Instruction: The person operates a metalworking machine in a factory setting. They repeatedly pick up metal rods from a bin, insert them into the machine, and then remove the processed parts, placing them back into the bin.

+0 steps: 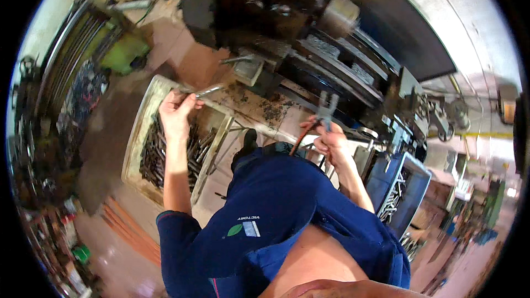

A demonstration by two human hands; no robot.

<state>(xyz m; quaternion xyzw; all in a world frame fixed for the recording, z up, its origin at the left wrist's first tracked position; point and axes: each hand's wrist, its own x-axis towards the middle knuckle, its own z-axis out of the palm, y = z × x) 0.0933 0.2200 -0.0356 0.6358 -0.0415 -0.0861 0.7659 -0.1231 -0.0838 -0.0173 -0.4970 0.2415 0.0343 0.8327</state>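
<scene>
My left hand (176, 115) is closed, pinching a short shiny metal rod (210, 90) that points to the right over the far end of a pale crate (134, 154). Inside the crate, under my left forearm, lies a heap of dark metal rods (200, 146). My right hand (331, 139) grips a pair of pliers (327, 111) with reddish handles, and their grey jaws stand apart with nothing between them. Just beyond both hands is a dark, oily machine (331, 69) with metal chips on its bed.
A blue bin (415, 175) holding bright metal rods stands at my right. Farther left is a green machine (122, 49) with metal swarf beside it. Long reddish-brown bars (130, 227) lie on the floor at the lower left. Dark chips (273, 111) are scattered near the machine's front edge.
</scene>
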